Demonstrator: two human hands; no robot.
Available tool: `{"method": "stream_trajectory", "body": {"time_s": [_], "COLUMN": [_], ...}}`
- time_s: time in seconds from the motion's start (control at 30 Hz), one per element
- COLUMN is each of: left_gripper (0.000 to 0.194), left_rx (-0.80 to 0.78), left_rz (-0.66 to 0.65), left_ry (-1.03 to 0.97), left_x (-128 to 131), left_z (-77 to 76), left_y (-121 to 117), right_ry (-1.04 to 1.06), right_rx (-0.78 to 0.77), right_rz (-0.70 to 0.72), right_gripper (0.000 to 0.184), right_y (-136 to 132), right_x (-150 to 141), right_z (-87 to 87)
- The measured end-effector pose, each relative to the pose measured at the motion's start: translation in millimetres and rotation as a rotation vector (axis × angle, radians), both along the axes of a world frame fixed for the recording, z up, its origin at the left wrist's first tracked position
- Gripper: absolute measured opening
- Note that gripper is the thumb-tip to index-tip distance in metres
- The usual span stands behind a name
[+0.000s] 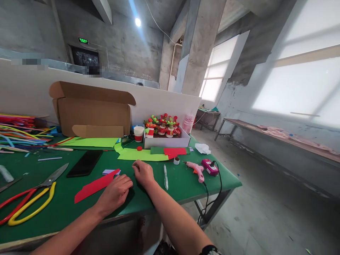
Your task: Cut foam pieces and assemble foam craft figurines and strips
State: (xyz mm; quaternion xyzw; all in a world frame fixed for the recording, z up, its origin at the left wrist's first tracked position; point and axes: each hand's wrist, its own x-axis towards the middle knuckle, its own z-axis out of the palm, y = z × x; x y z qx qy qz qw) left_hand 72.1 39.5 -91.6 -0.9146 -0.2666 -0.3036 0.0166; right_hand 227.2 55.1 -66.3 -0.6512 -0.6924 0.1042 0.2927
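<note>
A person's two bare hands are at the near edge of a green-covered table [103, 194]. The left hand [115, 191] is at the right end of a red paper strip [92, 187], partly covering it; its fingers are bent, and whether they grip the strip cannot be told. The strip lies slanted on the tabletop, with a small purple paper piece [107, 172] just behind it. The right hand [143, 173] is beside the left, fingers curled inward, its palm hidden, so whether it holds anything cannot be told. Lime-green paper [143, 154] lies beyond it, and a white pen [166, 177] to its right. Farther right is a pink hot glue gun [196, 170]. Left of the strip are a black smartphone [85, 163] and large scissors [35, 196] with red and yellow handles.
</note>
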Motion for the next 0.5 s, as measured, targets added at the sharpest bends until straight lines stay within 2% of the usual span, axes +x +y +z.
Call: {"method": "stream_trajectory", "body": {"time_s": [0.1, 0.17, 0.23, 0.3, 0.37, 0.5], "left_gripper": [0.033, 0.034, 0.034, 0.034, 0.033, 0.031], "left_rx": [0.037, 0.064, 0.091, 0.125, 0.162, 0.201], "left_rz": [0.014, 0.02, 0.015, -0.007, -0.028, -0.033], "left_ry": [0.003, 0.006, 0.016, 0.035, 0.059, 0.118], "left_x": [-1, -2, -3, -3, -3, -3], "left_z": [-2.4, -3.3, -2.8, -1.0, 1.6, 3.4], "left_y": [1, 2, 2, 1, -2, -14], "right_ry": [-0.011, -0.023, -0.023, -0.03, -0.066, -0.163], "right_rx": [0.007, 0.021, 0.005, -0.082, -0.17, -0.343], "right_rz": [-0.009, -0.044, -0.159, -0.327, -0.425, -0.449], "right_gripper": [0.011, 0.011, 0.01, 0.007, 0.017, 0.035], "right_y": [-11, -23, -38, -55, -70, -84], "right_x": [15, 36, 61, 85, 101, 103], "right_z": [9.8, 18.6, 26.5, 31.3, 32.4, 28.6]}}
